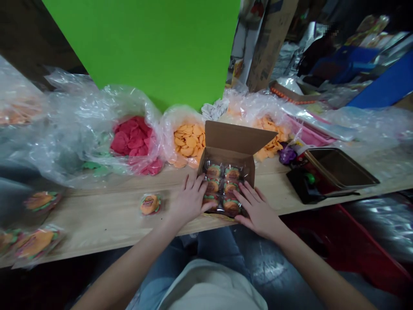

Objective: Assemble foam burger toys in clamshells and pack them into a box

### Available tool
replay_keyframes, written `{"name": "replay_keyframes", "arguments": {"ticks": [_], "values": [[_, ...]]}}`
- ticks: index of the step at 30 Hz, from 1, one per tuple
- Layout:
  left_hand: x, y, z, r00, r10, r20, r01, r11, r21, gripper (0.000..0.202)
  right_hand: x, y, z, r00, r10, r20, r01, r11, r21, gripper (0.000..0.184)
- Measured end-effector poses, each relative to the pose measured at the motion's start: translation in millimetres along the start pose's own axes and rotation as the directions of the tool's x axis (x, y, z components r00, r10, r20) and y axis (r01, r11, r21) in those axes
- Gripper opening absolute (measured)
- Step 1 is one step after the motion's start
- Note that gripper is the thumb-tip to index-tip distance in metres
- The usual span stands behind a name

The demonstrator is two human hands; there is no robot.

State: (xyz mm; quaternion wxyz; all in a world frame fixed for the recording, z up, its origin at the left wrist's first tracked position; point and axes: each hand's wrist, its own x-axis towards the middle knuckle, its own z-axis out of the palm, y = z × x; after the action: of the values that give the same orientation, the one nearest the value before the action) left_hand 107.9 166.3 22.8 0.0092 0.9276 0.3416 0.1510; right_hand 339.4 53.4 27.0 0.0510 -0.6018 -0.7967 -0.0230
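A small brown cardboard box stands open on the wooden table, its lid tilted back. Inside lie several wrapped burger-shaped candies in two rows. My left hand rests on the box's left side, fingers spread over the packets. Flat on the near right corner of the box lies my right hand, its fingers stretched toward the candies. Neither hand grips anything. One loose wrapped candy lies on the table left of my left hand.
Clear plastic bags hold red pieces, orange pieces and more orange pieces behind the box. A dark metal tray sits at right on a black device. More wrapped candies lie far left. A green board stands behind.
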Motion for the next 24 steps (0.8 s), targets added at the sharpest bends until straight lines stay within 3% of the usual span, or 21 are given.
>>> {"name": "replay_keyframes", "arguments": {"ticks": [3,6,8,9,10,11,12,13,14,15,16,17,19,21,22,24], "values": [[1,-11,-7.3,0.995,0.086,0.044,-0.083,0.994,-0.075,0.074,3,5,-2,0.999,-0.030,0.030,0.029,0.999,0.037,0.076],[-4,-20,-14.1,0.992,0.116,0.059,-0.101,0.971,-0.217,0.081,5,8,-4,0.999,-0.051,-0.003,0.051,0.996,0.075,0.068],[-15,-18,-16.2,0.999,0.028,-0.036,-0.038,0.941,-0.335,0.072,4,9,-7,0.995,-0.061,-0.076,0.069,0.992,0.105,0.052],[-23,-12,-16.3,0.990,-0.075,-0.117,0.022,0.914,-0.405,0.061,3,8,-8,0.989,-0.054,-0.136,0.071,0.990,0.125,0.042],[-30,-4,-16.0,0.958,-0.212,-0.192,0.093,0.866,-0.492,0.049,2,6,-10,0.978,-0.030,-0.206,0.063,0.986,0.152,0.033],[-37,9,-15.3,0.900,-0.362,-0.242,0.157,0.788,-0.596,0.038,1,2,-11,0.958,0.011,-0.287,0.044,0.982,0.185,0.025],[-43,24,-14.6,0.839,-0.488,-0.242,0.195,0.684,-0.703,0.032,0,-5,-13,0.926,0.070,-0.372,0.015,0.975,0.221,0.021],[-47,40,-14.2,0.805,-0.563,-0.189,0.204,0.561,-0.803,0.033,-1,-14,-14,0.882,0.133,-0.452,-0.016,0.967,0.253,0.020],[-47,57,-14.6,0.812,-0.572,-0.116,0.187,0.444,-0.877,0.040,-1,-25,-16,0.838,0.181,-0.514,-0.039,0.960,0.276,0.021],[-44,71,-16.5,0.850,-0.524,-0.044,0.167,0.347,-0.923,0.052,-1,-38,-19,0.811,0.199,-0.550,-0.041,0.957,0.287,0.025],[-39,83,-20.3,0.878,-0.478,-0.004,0.145,0.274,-0.951,0.062,-1,-50,-23,0.814,0.177,-0.553,-0.016,0.959,0.284,0.031],[-31,89,-26.6,0.891,-0.453,0.010,0.123,0.221,-0.968,0.065,-2,-61,-28,0.845,0.117,-0.523,0.037,0.961,0.274,0.037],[-13,82,-48.0,0.893,-0.450,0.014,0.096,0.159,-0.983,0.049,-3,-75,-44,0.908,-0.045,-0.416,0.166,0.951,0.260,0.047],[4,56,-80.2,0.946,-0.320,0.043,0.112,0.203,-0.973,0.029,-4,-73,-66,0.891,-0.079,-0.447,0.192,0.958,0.213,0.053],[12,39,-98.6,0.974,-0.209,0.091,0.151,0.292,-0.944,0.024,-4,-66,-79,0.838,-0.040,-0.544,0.159,0.972,0.173,0.057],[29,9,-133.4,0.979,0.004,0.203,0.161,0.596,-0.787,0.020,3,-47,-102,0.663,0.067,-0.746,0.051,0.990,0.134,0.069]]}}
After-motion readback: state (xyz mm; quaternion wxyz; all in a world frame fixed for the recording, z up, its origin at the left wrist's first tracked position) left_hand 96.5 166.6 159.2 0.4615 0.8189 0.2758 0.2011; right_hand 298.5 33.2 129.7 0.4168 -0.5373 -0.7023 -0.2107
